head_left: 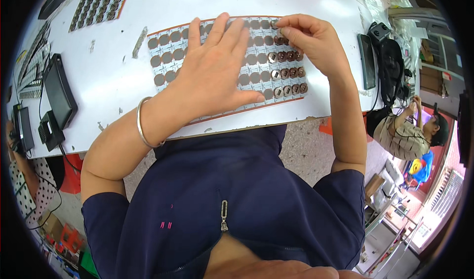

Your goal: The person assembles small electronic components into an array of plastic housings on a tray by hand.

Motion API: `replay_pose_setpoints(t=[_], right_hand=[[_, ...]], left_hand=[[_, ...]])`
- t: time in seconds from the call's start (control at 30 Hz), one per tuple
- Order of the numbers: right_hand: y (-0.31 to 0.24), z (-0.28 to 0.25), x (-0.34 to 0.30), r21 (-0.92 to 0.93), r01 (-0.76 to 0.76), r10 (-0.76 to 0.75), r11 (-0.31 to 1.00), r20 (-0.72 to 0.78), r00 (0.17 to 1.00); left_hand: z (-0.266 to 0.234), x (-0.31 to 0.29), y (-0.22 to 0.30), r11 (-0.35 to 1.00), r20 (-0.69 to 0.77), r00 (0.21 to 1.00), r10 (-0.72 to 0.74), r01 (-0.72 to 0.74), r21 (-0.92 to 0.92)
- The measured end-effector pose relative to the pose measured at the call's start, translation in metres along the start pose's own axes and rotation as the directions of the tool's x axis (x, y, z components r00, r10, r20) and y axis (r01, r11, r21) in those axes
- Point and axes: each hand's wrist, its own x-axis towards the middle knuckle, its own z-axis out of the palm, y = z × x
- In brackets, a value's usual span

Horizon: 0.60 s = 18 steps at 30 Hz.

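A panel of small circuit boards [276, 102] with red edge strips lies on the white table in front of me. Rows of round grey discs cover most of it; toward its right end sit shinier round metal pieces [294, 72] with small parts on top. My left hand [212, 66] rests flat across the panel's middle, fingers spread, hiding the discs beneath. At the far right corner my right hand [316, 44] is closed in a pinch of thumb and forefinger over the top rows. Whatever is between those fingertips is too small to make out.
Another panel with round pieces [101, 5] lies at the far left. Black devices [60, 91] with cables stand along the left edge. A dark phone-like slab [366, 61] and black bag [391, 66] lie right. A person [402, 133] sits beyond; a dotted sleeve [47, 182] shows left.
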Motion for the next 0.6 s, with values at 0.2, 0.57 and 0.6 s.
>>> replay_pose_setpoints(t=[0.2,0.57,0.6], right_hand=[[0.003,0.022,0.006,-0.135,0.063,-0.076,0.989,-0.095,0.993],[0.0,0.032,-0.008,-0.228,0.079,-0.101,0.97,-0.088,0.991],[0.004,0.033,-0.008,-0.24,0.107,-0.138,0.965,-0.115,0.984]], left_hand=[[0.004,-0.002,-0.002,0.999,-0.003,1.0,-0.03,0.03,0.027],[0.006,-0.004,-0.002,0.999,-0.025,0.999,-0.023,0.024,0.046],[0.006,-0.004,-0.002,0.999,-0.024,0.999,-0.024,0.025,0.044]])
